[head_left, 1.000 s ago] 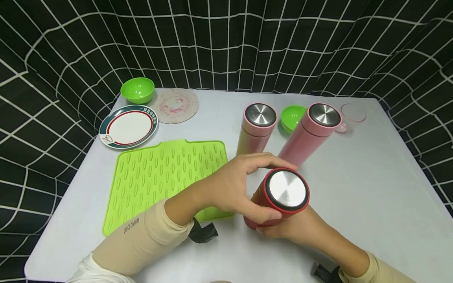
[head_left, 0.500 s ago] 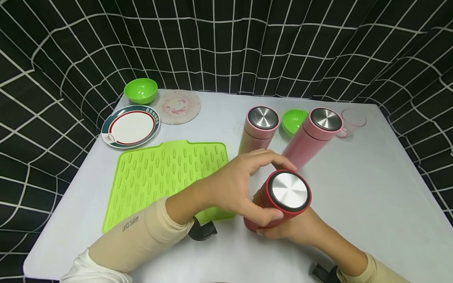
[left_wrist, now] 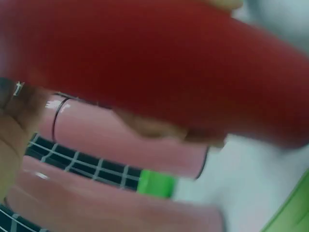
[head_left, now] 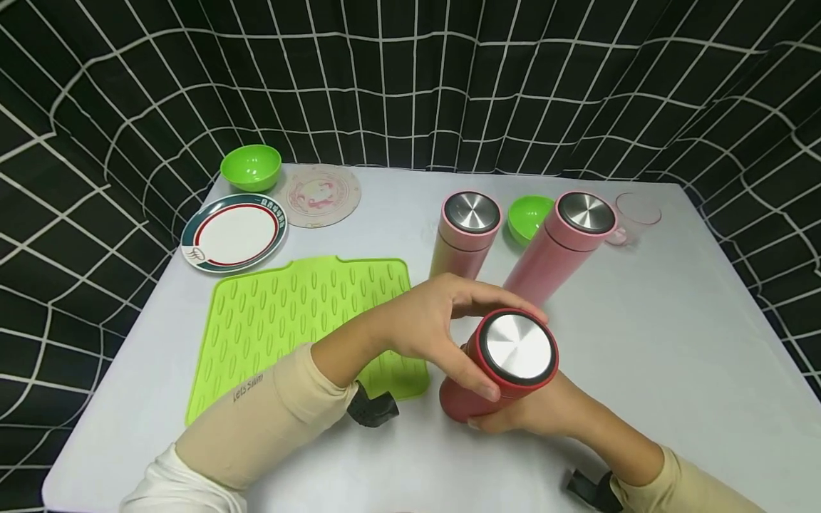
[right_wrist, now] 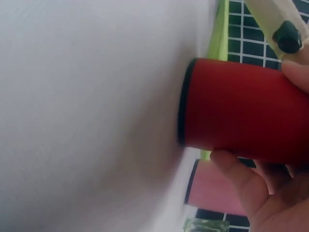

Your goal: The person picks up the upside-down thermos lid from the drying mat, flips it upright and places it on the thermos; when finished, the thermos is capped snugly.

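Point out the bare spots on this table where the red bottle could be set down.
Widest bare patch: right of the red bottle, toward the table's right edge. A smaller one lies behind the green mat, between coaster and pink bottles. Crowded: around those bottles, the small green bowl and both hands.

black grid curtain (head_left: 410,78), white table (head_left: 673,342)

Colours on the white table, against the black, white-gridded curtain

The flask (head_left: 497,367) was dark red with a brushed-silver lid top ringed in black; two flasks behind it (head_left: 467,235) (head_left: 561,242) were pale pink with silver tops. The ridged mat (head_left: 301,313) was lime green, as were two bowls (head_left: 251,167) (head_left: 529,217). The plate (head_left: 233,231) was white, banded red and dark teal; the round coaster (head_left: 318,194) beige with pink print. Sleeves (head_left: 269,413) were tan.
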{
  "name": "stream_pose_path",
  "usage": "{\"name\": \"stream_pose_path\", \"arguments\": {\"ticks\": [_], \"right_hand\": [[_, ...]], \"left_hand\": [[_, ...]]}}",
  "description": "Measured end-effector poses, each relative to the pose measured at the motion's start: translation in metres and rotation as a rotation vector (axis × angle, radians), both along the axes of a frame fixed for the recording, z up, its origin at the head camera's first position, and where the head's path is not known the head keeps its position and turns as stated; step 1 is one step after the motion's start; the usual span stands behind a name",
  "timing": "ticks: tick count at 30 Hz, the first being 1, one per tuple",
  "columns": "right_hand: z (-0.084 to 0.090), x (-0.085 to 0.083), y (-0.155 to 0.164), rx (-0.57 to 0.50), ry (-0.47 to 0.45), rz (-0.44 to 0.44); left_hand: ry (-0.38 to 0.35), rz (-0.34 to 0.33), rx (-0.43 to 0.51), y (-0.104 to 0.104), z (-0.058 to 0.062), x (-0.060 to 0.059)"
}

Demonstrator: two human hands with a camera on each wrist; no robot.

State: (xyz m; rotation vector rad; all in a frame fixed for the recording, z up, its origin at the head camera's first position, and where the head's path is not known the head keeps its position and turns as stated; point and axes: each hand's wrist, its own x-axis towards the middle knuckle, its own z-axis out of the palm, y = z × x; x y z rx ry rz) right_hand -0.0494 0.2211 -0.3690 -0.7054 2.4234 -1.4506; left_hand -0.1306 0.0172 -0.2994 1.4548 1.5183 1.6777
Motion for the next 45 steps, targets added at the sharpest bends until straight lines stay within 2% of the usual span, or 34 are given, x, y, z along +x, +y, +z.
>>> {"name": "stream_pose_path", "arguments": {"ticks": [1,3,5,7,9,12,15,17,18,20,22,24,26,27,29,32,34,36,38,39,41,45], "right_hand": [[-0.001,-0.001,0.0,-0.014,0.013,0.017],[-0.002,-0.003,-0.002,-0.028,0.05,0.057],[-0.003,-0.004,-0.003,-0.041,0.08,0.093],[-0.004,-0.006,-0.004,-0.02,0.111,0.101],[-0.003,-0.006,-0.004,-0.006,0.115,0.091],[-0.002,-0.007,-0.006,0.037,0.131,0.089],[-0.004,-0.006,-0.006,0.002,0.116,0.099],[-0.004,-0.006,-0.006,-0.008,0.122,0.115],[-0.004,-0.007,-0.005,-0.031,0.097,0.118],[-0.004,-0.008,-0.004,-0.03,0.083,0.15],[-0.003,-0.008,-0.002,-0.018,0.056,0.159],[-0.001,-0.008,-0.001,-0.024,0.004,0.161],[0.0,-0.008,-0.001,-0.028,-0.031,0.151],[0.0,-0.008,-0.002,-0.024,-0.028,0.156],[0.0,-0.008,-0.001,-0.002,-0.015,0.15],[0.0,-0.007,-0.001,0.086,0.11,0.162],[0.0,-0.007,-0.002,0.091,0.155,0.168],[0.0,-0.008,-0.003,0.082,0.174,0.178],[0.0,-0.009,-0.005,0.019,0.122,0.196],[0.0,-0.01,-0.006,-0.023,0.088,0.204],[-0.002,-0.011,-0.007,-0.043,0.067,0.207],[-0.005,-0.011,-0.008,-0.037,0.073,0.187]], "left_hand": [[0.011,0.009,-0.025,-0.001,0.0,0.001],[0.049,0.067,-0.069,-0.003,0.002,0.005],[0.093,0.152,-0.095,-0.006,0.004,0.012],[0.129,0.249,-0.116,-0.008,0.007,0.017],[0.147,0.319,-0.119,-0.009,0.009,0.021],[0.187,0.385,-0.119,-0.008,0.01,0.026],[0.218,0.43,-0.094,-0.006,0.009,0.031],[0.202,0.428,-0.059,-0.005,0.007,0.031],[0.183,0.405,-0.039,-0.005,0.006,0.03],[0.145,0.311,-0.003,-0.004,0.004,0.023],[0.095,0.184,0.015,-0.003,0.002,0.014],[0.051,0.059,-0.005,-0.004,0.002,0.005],[0.037,0.007,-0.049,-0.005,0.005,0.001],[0.038,0.008,-0.071,-0.005,0.006,0.002],[0.048,0.064,-0.14,-0.007,0.01,0.008],[0.1,0.253,-0.228,-0.01,0.016,0.026],[0.13,0.372,-0.268,-0.011,0.018,0.037],[0.151,0.466,-0.257,-0.011,0.017,0.043],[0.156,0.513,-0.224,-0.011,0.016,0.045],[0.151,0.516,-0.195,-0.01,0.014,0.044],[0.126,0.481,-0.136,-0.01,0.012,0.04],[0.089,0.319,-0.062,-0.008,0.005,0.028]]}}
